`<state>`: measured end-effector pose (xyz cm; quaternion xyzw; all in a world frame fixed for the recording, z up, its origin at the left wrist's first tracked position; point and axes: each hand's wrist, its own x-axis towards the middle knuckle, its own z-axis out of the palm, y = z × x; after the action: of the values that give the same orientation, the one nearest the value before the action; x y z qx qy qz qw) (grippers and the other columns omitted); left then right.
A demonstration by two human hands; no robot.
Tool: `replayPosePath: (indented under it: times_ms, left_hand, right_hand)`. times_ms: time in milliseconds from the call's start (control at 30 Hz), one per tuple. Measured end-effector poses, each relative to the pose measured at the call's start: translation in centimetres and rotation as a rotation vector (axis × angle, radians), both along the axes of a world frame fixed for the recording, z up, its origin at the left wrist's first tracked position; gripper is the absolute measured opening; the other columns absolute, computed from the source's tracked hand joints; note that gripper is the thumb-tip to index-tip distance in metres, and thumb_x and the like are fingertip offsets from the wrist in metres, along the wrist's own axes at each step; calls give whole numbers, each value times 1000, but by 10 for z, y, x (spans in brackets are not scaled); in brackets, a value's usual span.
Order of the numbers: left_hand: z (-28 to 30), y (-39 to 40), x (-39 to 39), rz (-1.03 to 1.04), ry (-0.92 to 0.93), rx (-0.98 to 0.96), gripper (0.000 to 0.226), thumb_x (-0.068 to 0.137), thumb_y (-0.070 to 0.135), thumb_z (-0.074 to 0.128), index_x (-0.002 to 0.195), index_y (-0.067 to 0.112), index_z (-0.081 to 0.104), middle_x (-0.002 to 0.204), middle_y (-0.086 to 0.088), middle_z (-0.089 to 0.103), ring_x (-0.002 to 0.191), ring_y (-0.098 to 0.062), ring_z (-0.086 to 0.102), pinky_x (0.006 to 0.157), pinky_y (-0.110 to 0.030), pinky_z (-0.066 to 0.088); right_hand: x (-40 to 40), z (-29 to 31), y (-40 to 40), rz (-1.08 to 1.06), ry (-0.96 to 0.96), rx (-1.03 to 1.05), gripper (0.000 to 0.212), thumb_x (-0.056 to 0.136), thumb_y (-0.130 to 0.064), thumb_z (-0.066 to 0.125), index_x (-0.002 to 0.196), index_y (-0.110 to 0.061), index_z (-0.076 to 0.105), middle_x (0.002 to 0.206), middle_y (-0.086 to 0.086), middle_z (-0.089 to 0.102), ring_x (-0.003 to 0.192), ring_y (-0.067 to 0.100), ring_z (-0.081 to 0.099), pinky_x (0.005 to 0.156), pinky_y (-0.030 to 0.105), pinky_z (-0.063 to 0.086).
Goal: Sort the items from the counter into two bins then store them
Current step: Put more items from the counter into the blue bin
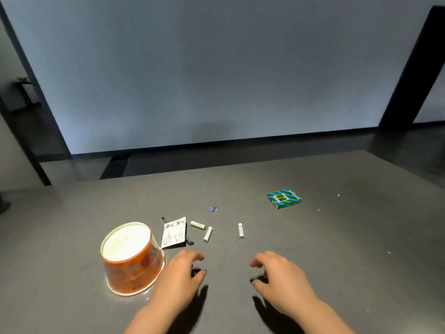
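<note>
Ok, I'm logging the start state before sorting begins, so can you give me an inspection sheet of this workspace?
Surface: dark grey counter, a few pale specks.
Job's things: three white batteries; blue binder clip; green and blue striped box; white printed card lying over a black pen.
Bins: one orange paper cup, upside down, left of the card; no second bin seen.
Clutter: nothing seen.
Hands: left hand and right hand both empty, fingers curled, just above the counter.
Cables: nothing seen.
Surroundings: pale wall, dark frame posts.
</note>
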<state>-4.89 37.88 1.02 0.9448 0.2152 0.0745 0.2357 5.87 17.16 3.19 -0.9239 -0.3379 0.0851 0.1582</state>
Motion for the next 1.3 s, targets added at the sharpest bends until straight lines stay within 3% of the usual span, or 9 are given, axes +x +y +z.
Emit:
replayPosePath:
  times_ms: [200,467,600,833,1000,1067,1200,1300]
  left_hand:
    - [-11,27,44,-2,12,74,35,90,33,55,124,34,54,125,11,54,122,-11,45,100,-27,36]
    - [-20,64,103,99,18,125,41,87,24,53,128,28,52,132,9,52,124,-14,45,102,-25,31]
    - [-33,77,129,123,90,155,39,89,33,51,127,29,51,128,9,54,122,-16,44,102,-26,28]
    - [-48,80,142,178,107,302,46,83,63,49,114,30,59,107,7,59,111,-18,48,102,-28,26]
    - [-49,73,140,158,-5,281,32,82,49,62,102,24,67,90,4,63,96,-22,53,100,-33,33]
    - [-51,66,141,147,-8,261,32,82,49,59,105,28,64,96,8,63,100,-18,53,103,-31,30]
    - [-53,50,145,128,-16,199,33,86,49,55,116,35,57,108,12,55,108,-15,46,92,-27,31]
    - [-55,44,148,98,-5,194,30,93,38,49,122,35,54,110,11,54,108,-17,46,86,-28,32]
  right_hand:
    - [30,-19,47,61,21,-13,42,86,-31,58,127,-33,50,130,-10,49,123,15,47,90,27,42]
    - [68,-43,139,172,31,7,63,80,-41,67,134,-23,41,134,-3,43,126,20,39,101,33,37]
    - [94,-61,162,142,3,4,73,75,-55,66,134,-22,41,132,-4,46,125,19,37,99,32,35]
    - [102,-78,157,137,10,166,48,70,-52,61,108,-24,59,106,-7,54,109,15,45,86,27,37]
    - [135,-57,109,18,-62,365,44,60,-50,67,96,-26,62,94,-12,57,93,10,49,78,26,40]
    - [153,-50,87,22,-32,290,42,61,-46,74,97,-27,63,94,-12,57,93,10,51,77,23,39]
    - [169,-52,69,72,88,90,45,66,-45,76,106,-28,62,96,-12,51,96,10,53,75,21,37]
    - [170,-55,74,120,118,76,48,68,-42,77,112,-27,63,99,-10,51,97,12,53,79,21,39]
